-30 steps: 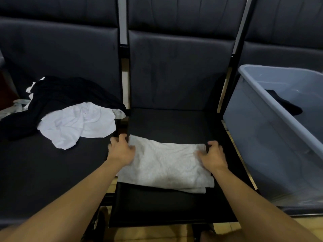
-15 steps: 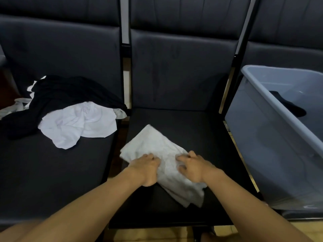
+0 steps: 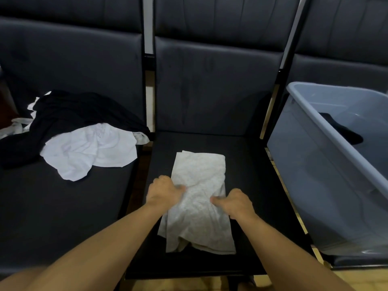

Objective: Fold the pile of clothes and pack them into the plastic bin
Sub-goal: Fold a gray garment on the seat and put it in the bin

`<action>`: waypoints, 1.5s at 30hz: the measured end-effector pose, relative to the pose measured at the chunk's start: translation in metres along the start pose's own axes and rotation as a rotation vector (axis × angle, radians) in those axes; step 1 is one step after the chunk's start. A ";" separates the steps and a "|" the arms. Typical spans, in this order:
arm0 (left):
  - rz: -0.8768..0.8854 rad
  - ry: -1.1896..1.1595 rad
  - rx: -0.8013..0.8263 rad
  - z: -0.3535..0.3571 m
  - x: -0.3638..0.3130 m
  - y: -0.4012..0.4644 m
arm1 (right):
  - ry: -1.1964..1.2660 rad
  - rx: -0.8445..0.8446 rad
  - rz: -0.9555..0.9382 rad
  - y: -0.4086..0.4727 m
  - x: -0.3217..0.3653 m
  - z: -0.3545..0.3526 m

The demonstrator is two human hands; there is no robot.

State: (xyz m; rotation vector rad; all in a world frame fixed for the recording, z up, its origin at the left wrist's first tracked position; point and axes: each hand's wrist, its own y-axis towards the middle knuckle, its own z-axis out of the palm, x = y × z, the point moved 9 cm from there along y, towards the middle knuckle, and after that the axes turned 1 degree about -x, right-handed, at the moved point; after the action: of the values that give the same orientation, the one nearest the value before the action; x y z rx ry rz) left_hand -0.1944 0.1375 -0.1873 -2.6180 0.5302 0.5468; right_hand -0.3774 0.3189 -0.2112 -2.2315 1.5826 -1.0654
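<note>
A light grey folded garment (image 3: 199,194) lies lengthwise on the middle black seat (image 3: 247,185). My left hand (image 3: 164,191) grips its left edge at mid-length, and my right hand (image 3: 235,201) grips its right edge, thumbs lying on the cloth. On the left seat sits the pile: a crumpled white garment (image 3: 88,148) on top of a black one (image 3: 69,114). The grey plastic bin (image 3: 327,185) stands on the right seat with a dark garment (image 3: 344,131) inside.
Three dark padded seats stand in a row with upright backs behind. More white cloth (image 3: 19,124) pokes out at the far left of the pile. A pale floor (image 3: 184,285) shows below the front edge of the seats.
The grey garment went from lying crosswise to lengthwise on the seat. Both hands moved from its far corners to its long sides, near the middle.
</note>
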 end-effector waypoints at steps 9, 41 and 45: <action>-0.015 -0.272 0.123 0.024 0.000 0.013 | 0.039 0.034 -0.176 0.009 0.011 0.000; 0.319 0.028 -0.251 -0.020 -0.025 -0.011 | -0.095 -0.417 -0.355 -0.024 0.033 -0.031; 0.595 -0.019 0.243 0.006 -0.068 -0.048 | -0.271 -0.254 -0.921 -0.044 0.081 -0.011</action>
State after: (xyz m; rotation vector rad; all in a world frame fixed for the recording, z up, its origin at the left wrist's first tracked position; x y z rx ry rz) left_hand -0.2329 0.1997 -0.1471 -2.2014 1.2970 0.6319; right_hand -0.3387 0.2674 -0.1434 -3.2090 0.5612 -0.6647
